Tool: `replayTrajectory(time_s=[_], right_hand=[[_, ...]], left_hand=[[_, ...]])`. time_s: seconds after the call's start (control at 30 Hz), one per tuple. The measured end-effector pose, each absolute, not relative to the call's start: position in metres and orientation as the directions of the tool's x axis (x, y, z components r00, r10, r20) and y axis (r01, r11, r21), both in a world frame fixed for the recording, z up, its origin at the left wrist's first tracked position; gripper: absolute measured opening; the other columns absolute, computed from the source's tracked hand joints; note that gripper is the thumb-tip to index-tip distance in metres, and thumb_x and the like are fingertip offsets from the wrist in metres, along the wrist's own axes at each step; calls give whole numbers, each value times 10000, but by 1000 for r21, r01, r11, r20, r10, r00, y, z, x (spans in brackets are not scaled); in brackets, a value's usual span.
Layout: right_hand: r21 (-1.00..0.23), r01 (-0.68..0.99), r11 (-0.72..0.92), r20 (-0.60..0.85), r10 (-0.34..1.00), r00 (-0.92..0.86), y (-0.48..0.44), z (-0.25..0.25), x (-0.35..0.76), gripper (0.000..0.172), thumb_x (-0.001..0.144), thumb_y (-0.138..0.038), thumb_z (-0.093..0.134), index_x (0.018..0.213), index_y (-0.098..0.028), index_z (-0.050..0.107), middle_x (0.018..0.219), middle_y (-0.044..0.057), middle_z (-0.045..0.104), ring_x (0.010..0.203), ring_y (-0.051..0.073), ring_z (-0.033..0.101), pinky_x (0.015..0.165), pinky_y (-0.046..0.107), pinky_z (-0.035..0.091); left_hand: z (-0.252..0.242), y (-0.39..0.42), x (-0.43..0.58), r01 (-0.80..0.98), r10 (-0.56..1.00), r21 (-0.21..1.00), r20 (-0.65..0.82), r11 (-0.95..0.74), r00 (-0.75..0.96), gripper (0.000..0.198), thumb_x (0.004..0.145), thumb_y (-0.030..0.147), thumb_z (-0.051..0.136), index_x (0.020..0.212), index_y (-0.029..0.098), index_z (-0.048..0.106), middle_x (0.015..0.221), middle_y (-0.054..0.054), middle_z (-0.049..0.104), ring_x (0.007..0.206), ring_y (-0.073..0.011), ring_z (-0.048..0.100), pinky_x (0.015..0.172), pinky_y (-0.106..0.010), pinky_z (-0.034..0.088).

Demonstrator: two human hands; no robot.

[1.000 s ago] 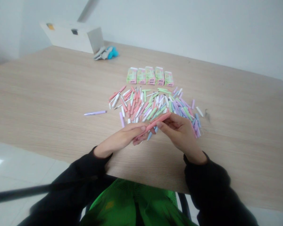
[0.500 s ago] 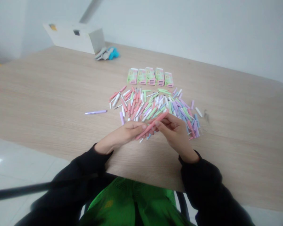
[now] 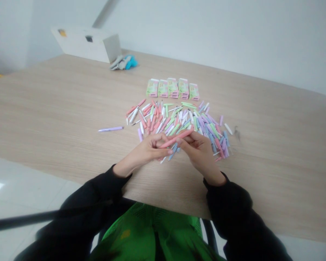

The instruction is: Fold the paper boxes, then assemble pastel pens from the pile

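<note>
Both my hands meet over the near edge of a pile of pastel pen parts (image 3: pixel 179 121). My left hand (image 3: pixel 149 148) and my right hand (image 3: pixel 197 148) pinch the two ends of one pink pen (image 3: pixel 176 138), held slanting just above the table. The fingers of both hands are closed round it. Loose barrels and caps in pink, green, white, purple and blue lie spread behind the hands.
A single purple pen (image 3: pixel 110 129) lies alone left of the pile. A row of small pink and green boxes (image 3: pixel 173 88) stands behind the pile. A white box (image 3: pixel 87 42) and grey-blue cloth (image 3: pixel 123 62) sit at the far end of the wooden table (image 3: pixel 57 105).
The pink pen has tipped flatter and now looks shorter between my fingers. My left fingers have curled more tightly round its end.
</note>
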State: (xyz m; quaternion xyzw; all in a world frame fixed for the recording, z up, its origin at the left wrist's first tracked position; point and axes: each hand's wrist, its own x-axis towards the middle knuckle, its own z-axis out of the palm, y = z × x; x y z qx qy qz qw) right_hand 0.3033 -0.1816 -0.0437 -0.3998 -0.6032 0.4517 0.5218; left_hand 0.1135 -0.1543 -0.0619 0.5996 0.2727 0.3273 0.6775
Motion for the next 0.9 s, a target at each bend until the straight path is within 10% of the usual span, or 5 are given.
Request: replayTrajectory(time_s=[0.17,0.37,0.53,0.7,0.9], right_hand=[[-961,51,273,264,956,-131,-182,-46,304,215,877,-424,729,908,-213,701,881,35,796,766,171,731,801,356,576],[-957,64,283,275,955,-111,-182,-49,303,201,867,-408,744,893,-216,695,923,39,797,804,174,733,757,324,557],[-963,55,264,255,957,-137,-182,-51,302,229,873,-441,730,912,-218,698,916,44,798,827,189,740,822,359,571],[-959,63,276,267,956,-125,-182,-56,304,206,880,-426,726,913,-225,695,958,43,796,874,184,734,855,351,563],[-969,33,243,236,960,-152,-184,-55,302,175,893,-389,717,911,-222,669,876,27,792,769,170,717,772,335,545]], left_hand=[[-66,-151,115,-67,811,998,39,0,584,518,956,577,488,669,155,583,531,19,524,484,-87,434,486,-232,348],[-63,-151,113,-99,853,995,43,10,520,396,774,504,793,855,150,634,700,27,608,572,-83,517,534,-211,365],[-66,-153,113,-61,822,997,-2,45,569,533,979,570,482,702,139,626,524,23,492,472,-83,393,481,-236,279],[-64,-155,115,-183,879,979,9,90,477,323,770,409,822,877,145,670,743,16,616,594,-74,472,546,-203,341],[-65,-156,114,-120,861,989,-10,83,509,504,930,617,559,929,135,705,676,-1,606,557,-93,463,525,-220,334]])
